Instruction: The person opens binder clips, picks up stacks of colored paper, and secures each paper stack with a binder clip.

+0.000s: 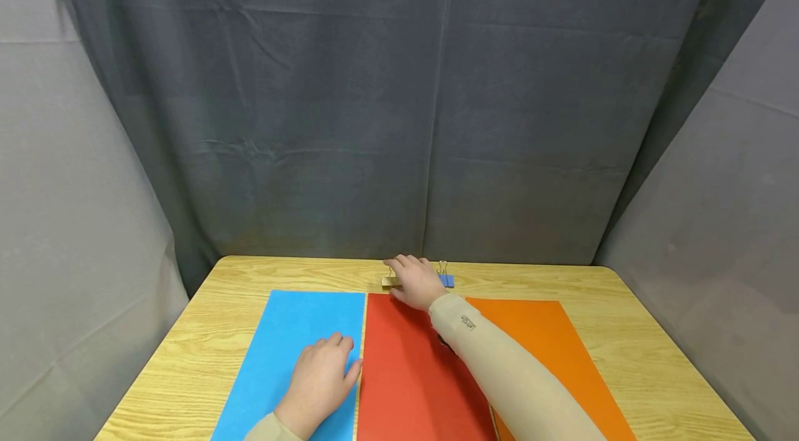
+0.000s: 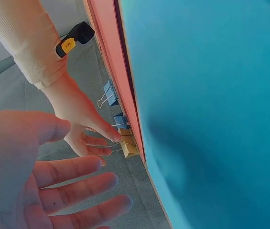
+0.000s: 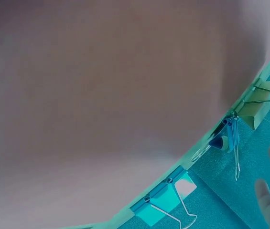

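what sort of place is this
Probably a screened-off indoor workspace: dark cloth hangs behind a wooden table, with paler cloth on both sides.

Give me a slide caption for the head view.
Right hand at tan binder clip, left hand over blue sheet.

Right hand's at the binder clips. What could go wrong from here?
The gold clip sits close beside a dark blue clip, so the right hand might knock that neighbour.
Both lie near the far edge of the table; a careless nudge could push one off.
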The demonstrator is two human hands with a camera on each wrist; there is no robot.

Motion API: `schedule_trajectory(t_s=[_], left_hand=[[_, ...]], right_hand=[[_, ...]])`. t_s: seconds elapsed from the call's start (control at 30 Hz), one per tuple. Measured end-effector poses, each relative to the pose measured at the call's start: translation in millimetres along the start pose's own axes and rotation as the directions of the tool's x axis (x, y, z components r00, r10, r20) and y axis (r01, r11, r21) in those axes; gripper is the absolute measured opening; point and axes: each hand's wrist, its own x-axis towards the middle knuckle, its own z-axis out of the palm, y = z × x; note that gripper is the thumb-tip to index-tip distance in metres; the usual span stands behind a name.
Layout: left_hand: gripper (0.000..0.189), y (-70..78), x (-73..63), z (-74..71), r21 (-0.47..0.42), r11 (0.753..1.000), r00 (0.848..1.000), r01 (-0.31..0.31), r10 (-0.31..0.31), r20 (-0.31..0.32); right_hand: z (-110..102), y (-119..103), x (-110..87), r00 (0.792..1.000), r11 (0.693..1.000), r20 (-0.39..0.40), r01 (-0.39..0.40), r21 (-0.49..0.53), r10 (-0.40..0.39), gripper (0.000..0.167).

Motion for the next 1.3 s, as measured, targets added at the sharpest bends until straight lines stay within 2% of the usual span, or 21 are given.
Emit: schedule_trajectory(t_s=[0.27,0.53,1.3], left_hand=[[0.023,0.8,-0.4,-0.3,-0.006,1.000,0.999,0.006,-0.006,0.031],[0.024,1.3,0.0,-1.6,-0.011,1.000,0.999,0.009,-0.008,0.046],[0.024,1.6,0.7,-1.4,-0.006,1.000,0.999,0.005,-0.005,0.038]], right_hand=[[-2.7,0.3,-0.6,0.998,0.999,0.050,-0.048,-0.010,0.049,0.062],[-8.5,-2.3,-3.0,0.991,0.994,0.095,-0.098,0.037,0.094,0.060],[-5.0,0.0,0.9,0.992,0.996,0.094,-0.091,0.016,0.089,0.048]])
